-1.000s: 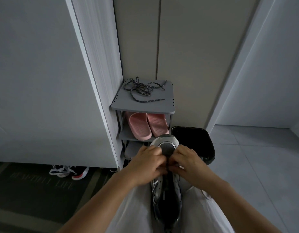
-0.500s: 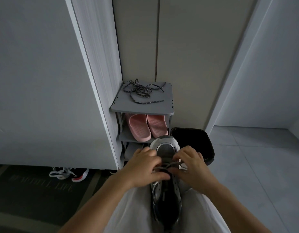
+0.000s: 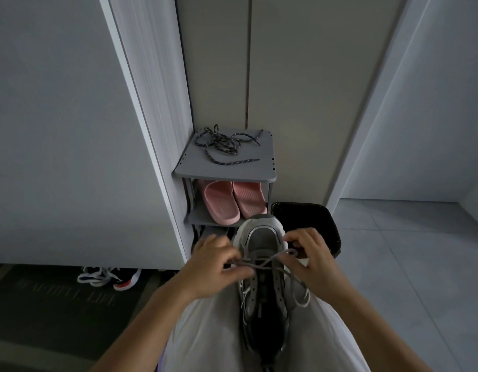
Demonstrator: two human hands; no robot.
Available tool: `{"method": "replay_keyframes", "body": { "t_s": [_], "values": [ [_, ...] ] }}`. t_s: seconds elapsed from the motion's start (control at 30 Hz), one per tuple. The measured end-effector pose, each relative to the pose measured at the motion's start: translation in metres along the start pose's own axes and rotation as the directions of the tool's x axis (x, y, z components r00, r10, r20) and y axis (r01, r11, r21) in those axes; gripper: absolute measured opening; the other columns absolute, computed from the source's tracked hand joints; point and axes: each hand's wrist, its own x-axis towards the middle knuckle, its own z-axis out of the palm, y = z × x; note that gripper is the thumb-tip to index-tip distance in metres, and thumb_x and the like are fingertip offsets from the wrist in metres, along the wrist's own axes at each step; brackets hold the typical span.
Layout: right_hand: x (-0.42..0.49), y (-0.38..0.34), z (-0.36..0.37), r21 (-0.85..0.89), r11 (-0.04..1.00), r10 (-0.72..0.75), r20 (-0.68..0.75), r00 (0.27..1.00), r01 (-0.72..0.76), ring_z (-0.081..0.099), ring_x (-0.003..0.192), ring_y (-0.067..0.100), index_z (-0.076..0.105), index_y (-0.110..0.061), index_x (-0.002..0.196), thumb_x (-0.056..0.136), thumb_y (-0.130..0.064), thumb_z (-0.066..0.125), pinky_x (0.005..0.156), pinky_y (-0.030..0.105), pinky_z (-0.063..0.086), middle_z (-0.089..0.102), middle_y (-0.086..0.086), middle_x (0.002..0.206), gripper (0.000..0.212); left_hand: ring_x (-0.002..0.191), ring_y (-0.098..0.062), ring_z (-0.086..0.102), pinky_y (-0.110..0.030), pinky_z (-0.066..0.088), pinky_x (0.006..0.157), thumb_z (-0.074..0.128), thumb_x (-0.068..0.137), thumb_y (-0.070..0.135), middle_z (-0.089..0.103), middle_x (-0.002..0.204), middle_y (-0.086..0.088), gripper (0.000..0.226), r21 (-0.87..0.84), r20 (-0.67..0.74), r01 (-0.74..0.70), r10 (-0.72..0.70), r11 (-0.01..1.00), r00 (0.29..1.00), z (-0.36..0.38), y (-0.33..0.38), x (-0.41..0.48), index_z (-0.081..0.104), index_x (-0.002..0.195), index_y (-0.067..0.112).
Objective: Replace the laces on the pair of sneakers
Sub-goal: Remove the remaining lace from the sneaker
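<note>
A grey and white sneaker [image 3: 262,294] lies on the person's lap, wedged between the thighs of light trousers [image 3: 205,334], heel toward the body and toe pointing away. A grey lace [image 3: 272,258] crosses over its tongue near the toe. The left hand [image 3: 215,267] sits at the shoe's left side, its fingers curled and pinching one end of the lace. The right hand [image 3: 311,261] is at the shoe's right side, its fingers closed on the other strand, which loops up near the thumb and also hangs slack beside the right thigh.

On the floor to the left, a dark mat [image 3: 52,304] carries another sneaker [image 3: 109,277] with loose white laces, at the foot of a pale wall panel. Beyond the toe stands a black bin [image 3: 315,218], and just beside it a small grey shoe rack [image 3: 259,171]. A pair of pink slippers [image 3: 232,201] sits on its middle shelf, and a tangle of dark speckled laces [image 3: 224,145] lies on its top shelf
</note>
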Motion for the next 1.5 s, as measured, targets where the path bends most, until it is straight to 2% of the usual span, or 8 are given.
{"method": "replay_keyframes", "body": {
  "t_s": [0.17,0.4,0.53,0.67,0.93,1.23,1.4,1.5],
  "values": [
    [0.016,-0.016,0.009,-0.396,0.883,-0.251,0.057,0.966,0.253,0.056,0.064,0.015,0.057,-0.021,0.068,0.075,-0.044,0.046,0.061,0.028,0.043,0.055,-0.008,0.068,0.027,0.103,-0.014,0.037,-0.031,0.023,0.092,0.040,0.088,0.052,0.048,0.098,0.002,0.042,0.316,0.040,-0.163,0.158,0.935,0.987,0.005,0.031,0.021,0.061,0.099,0.017],
    [-0.013,0.023,-0.014,0.212,0.966,0.189,-0.180,0.965,-0.150,0.048,0.062,-0.002,0.052,-0.024,0.064,0.081,-0.002,0.066,0.058,0.008,0.036,0.057,-0.018,0.071,0.031,0.079,-0.004,0.049,-0.023,0.040,0.077,0.053,0.084,0.040,0.051,0.077,0.011,0.027,-0.266,-0.186,0.036,-0.088,0.963,0.979,-0.017,-0.038,-0.015,0.056,0.067,0.020],
    [-0.021,0.014,0.003,0.236,0.953,0.213,-0.080,0.974,-0.189,0.050,0.066,-0.003,0.053,-0.022,0.071,0.084,-0.005,0.065,0.061,0.006,0.037,0.054,-0.005,0.071,0.024,0.090,-0.003,0.051,-0.027,0.040,0.085,0.052,0.082,0.049,0.053,0.088,0.012,0.025,-0.268,-0.138,0.152,-0.194,0.952,0.971,-0.016,-0.043,-0.024,0.060,0.078,0.026],
    [0.003,-0.012,0.001,-0.191,0.980,-0.076,-0.108,0.991,0.055,0.048,0.089,0.011,0.061,-0.021,0.093,0.080,-0.046,0.051,0.076,0.020,0.037,0.053,-0.007,0.097,0.030,0.101,-0.006,0.044,-0.023,0.028,0.087,0.033,0.067,0.078,0.051,0.101,0.012,0.073,0.041,-0.156,-0.011,0.018,0.999,0.988,-0.009,-0.010,-0.008,0.062,0.106,0.023],
    [0.025,-0.033,-0.007,-0.463,0.842,-0.122,0.338,0.933,0.278,0.048,0.104,0.015,0.057,-0.016,0.103,0.092,-0.032,0.049,0.077,0.021,0.021,0.057,-0.002,0.107,0.021,0.094,-0.013,0.052,-0.026,0.018,0.085,0.048,0.089,0.034,0.062,0.089,0.005,0.021,0.262,-0.029,-0.191,0.205,0.946,0.978,-0.004,0.027,0.016,0.063,0.091,0.019],
    [0.011,-0.011,-0.035,-0.094,0.991,0.094,-0.065,0.993,-0.100,0.048,0.066,0.006,0.041,-0.033,0.066,0.085,-0.026,0.064,0.059,0.015,0.036,0.049,-0.012,0.070,0.030,0.079,0.000,0.049,-0.036,0.032,0.097,0.048,0.083,0.044,0.051,0.078,0.022,0.021,0.191,-0.173,0.019,0.015,0.981,0.985,-0.041,-0.028,-0.019,0.061,0.081,0.027],
    [-0.015,-0.028,0.007,-0.322,0.907,0.361,0.259,0.896,-0.272,0.047,0.069,0.012,0.043,-0.026,0.076,0.077,-0.056,0.059,0.061,0.027,0.040,0.048,-0.008,0.080,0.035,0.103,-0.008,0.049,-0.025,0.022,0.093,0.034,0.074,0.060,0.058,0.103,0.012,0.052,0.148,-0.081,-0.106,0.119,0.983,0.990,-0.003,0.018,-0.001,0.058,0.107,0.027],
    [-0.019,-0.027,0.005,0.070,0.926,0.353,0.188,0.916,-0.371,0.050,0.065,0.014,0.055,-0.015,0.071,0.087,-0.027,0.060,0.066,0.037,0.046,0.053,-0.003,0.071,0.021,0.106,-0.012,0.048,-0.026,0.019,0.093,0.048,0.085,0.047,0.057,0.104,0.007,0.034,0.235,-0.074,-0.111,0.132,0.966,0.989,0.012,0.031,0.008,0.058,0.109,0.025]
  ]
}}
